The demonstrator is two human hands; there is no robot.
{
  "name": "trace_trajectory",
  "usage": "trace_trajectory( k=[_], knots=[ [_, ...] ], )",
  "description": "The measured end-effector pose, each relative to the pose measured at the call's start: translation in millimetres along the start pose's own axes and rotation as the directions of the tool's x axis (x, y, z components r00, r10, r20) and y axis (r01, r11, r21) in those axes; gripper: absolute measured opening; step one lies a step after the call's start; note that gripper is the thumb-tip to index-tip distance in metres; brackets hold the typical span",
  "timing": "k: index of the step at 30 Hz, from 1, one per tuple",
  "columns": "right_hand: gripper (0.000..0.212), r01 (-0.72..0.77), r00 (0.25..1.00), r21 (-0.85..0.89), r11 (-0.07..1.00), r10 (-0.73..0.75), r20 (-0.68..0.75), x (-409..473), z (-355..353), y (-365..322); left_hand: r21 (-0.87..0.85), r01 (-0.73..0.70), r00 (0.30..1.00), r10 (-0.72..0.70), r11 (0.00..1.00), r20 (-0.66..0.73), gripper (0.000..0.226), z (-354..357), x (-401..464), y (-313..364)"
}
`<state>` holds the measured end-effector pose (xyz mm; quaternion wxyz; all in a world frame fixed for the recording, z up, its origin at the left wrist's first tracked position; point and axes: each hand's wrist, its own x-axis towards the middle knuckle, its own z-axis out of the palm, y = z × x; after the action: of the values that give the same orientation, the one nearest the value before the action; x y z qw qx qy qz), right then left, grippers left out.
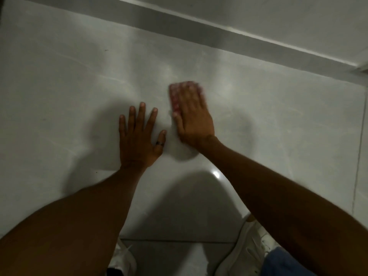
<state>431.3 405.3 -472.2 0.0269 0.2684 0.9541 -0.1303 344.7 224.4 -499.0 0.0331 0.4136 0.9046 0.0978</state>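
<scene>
My right hand (192,114) lies flat with straight fingers on a pink, red-patterned cloth (175,96) and presses it against the glossy grey tiled floor (59,92). The cloth shows only past the fingertips and along the thumb side, and it is blurred. My left hand (139,136) rests flat on the floor just left of the right hand, fingers spread, a dark ring on the thumb. It touches nothing but the tile.
A grey skirting strip (219,36) and a white wall (278,16) run diagonally across the top. My two white shoes (249,248) stand at the bottom edge, with blue trouser fabric (282,263) at the lower right. Tile joints (358,156) cross the right side and the bottom.
</scene>
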Motion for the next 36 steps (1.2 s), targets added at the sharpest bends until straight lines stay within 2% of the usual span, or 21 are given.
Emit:
trace_trajectory(
  k=[2,3,5,7,8,13,15,17,18,19,23,26,28,29,31,34,36],
  knots=[
    [0.069,0.209,0.976,-0.026,0.978,-0.207,0.073,-31.1,7.0,-0.6,-0.007,-0.001,1.0,0.001,1.0,0.006,0.072,0.3,-0.7,0.2],
    [0.068,0.208,0.975,-0.02,0.978,-0.206,0.082,-43.4,6.8,6.2,-0.018,-0.001,1.0,0.002,1.0,0.004,0.072,-0.1,-1.2,0.3],
    [0.067,-0.002,1.0,-0.012,1.0,0.002,-0.014,-46.4,2.4,21.7,-0.039,0.001,1.0,-0.001,0.999,-0.003,0.072,0.1,-0.8,-0.3],
    [0.066,-0.284,0.954,-0.004,0.959,0.282,-0.097,-27.4,-4.7,28.6,-0.046,0.005,1.0,-0.005,0.999,-0.007,0.071,0.4,-0.5,-0.9],
    [0.066,-0.374,0.922,-0.003,0.928,0.371,-0.107,-12.5,-7.7,32.3,-0.047,0.002,1.0,-0.002,0.999,-0.003,0.071,0.4,-0.6,-0.8],
    [0.069,-0.457,0.885,0.034,0.889,0.458,-0.08,72.5,-22.7,46.3,-0.003,-0.009,1.0,0.009,1.0,0.017,0.073,0.9,-0.2,0.6],
    [0.068,-0.351,0.934,-0.006,0.936,0.349,-0.077,83.9,-21.7,27.4,0.015,-0.016,1.0,0.016,1.0,0.019,0.073,2.0,-0.7,-0.3],
    [0.068,-0.065,0.998,-0.052,0.997,0.064,-0.022,75.1,-17.6,6.1,0.025,-0.021,1.0,0.021,0.999,-0.012,0.072,2.6,-0.9,0.4],
    [0.068,0.067,0.998,-0.063,0.996,-0.067,0.005,63.0,-14.1,0.1,0.026,-0.025,0.999,0.025,0.999,-0.028,0.072,2.8,-0.8,0.8],
    [0.068,0.147,0.989,-0.07,0.987,-0.146,0.024,45.3,-9.8,-3.8,0.027,-0.026,0.999,0.027,0.999,-0.038,0.071,2.7,-1.2,0.8],
    [0.071,0.251,0.967,0.009,0.968,-0.251,0.043,-75.0,10.4,-1.2,0.031,-0.034,0.999,0.035,0.999,-0.027,0.071,1.9,-1.2,-0.1],
    [0.072,0.448,0.887,0.017,0.894,-0.446,0.12,-156.8,19.1,30.4,-0.001,-0.032,0.999,0.032,0.999,-0.005,0.072,4.1,-0.9,-3.4],
    [0.069,0.557,0.819,0.026,0.83,-0.554,0.147,-162.9,16.8,61.8,-0.016,-0.036,0.999,0.036,0.999,0.012,0.073,5.8,-2.0,-3.2],
    [0.069,0.576,0.806,0.033,0.817,-0.575,0.139,-155.9,15.2,74.9,-0.007,-0.034,0.999,0.034,0.999,0.011,0.072,6.8,-1.9,-2.9],
    [0.07,0.525,0.843,0.023,0.851,-0.524,0.122,-138.0,9.8,93.9,0.008,-0.028,0.999,0.028,1.0,0.017,0.072,9.3,-1.1,-5.3],
    [0.07,0.35,0.934,-0.054,0.935,-0.344,0.099,-118.4,2.1,109.2,0.013,-0.033,0.999,0.033,0.999,0.021,0.072,11.5,-2.1,-6.3],
    [0.067,0.23,0.973,-0.062,0.971,-0.229,0.029,-104.2,-3.1,116.1,0.011,-0.025,1.0,0.025,1.0,0.019,0.072,12.8,-2.6,-4.3]
  ],
)
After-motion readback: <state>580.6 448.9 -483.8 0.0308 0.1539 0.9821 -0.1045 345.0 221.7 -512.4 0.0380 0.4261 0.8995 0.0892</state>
